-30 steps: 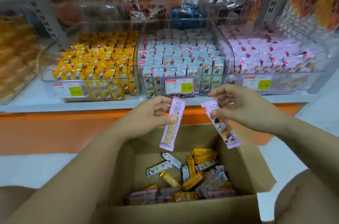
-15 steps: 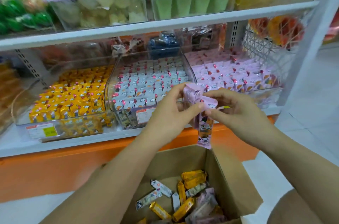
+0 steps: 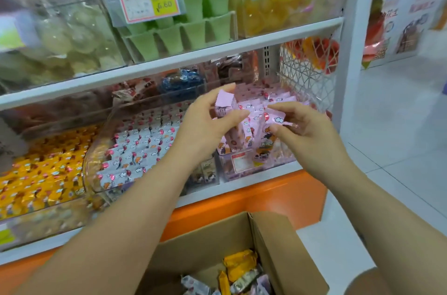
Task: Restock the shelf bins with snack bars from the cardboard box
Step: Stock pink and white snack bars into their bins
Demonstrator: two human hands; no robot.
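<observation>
Both hands are raised at the right end of the lower shelf [image 3: 254,182], close together but not touching. The left hand [image 3: 208,130] pinches one pink snack bar [image 3: 223,105] near its top, between thumb and fingers. The right hand [image 3: 307,132] pinches a second pink bar [image 3: 278,120] the same way. Both bars hang over the pink bin [image 3: 280,161], just beside the white-bar bin [image 3: 116,183]. The cardboard box [image 3: 273,241] sits below the shelf's front edge, with mixed bars inside. Step in hand: loading pink bars. The next move likely calls for lowering each bar into a row of matching stock before release.
</observation>
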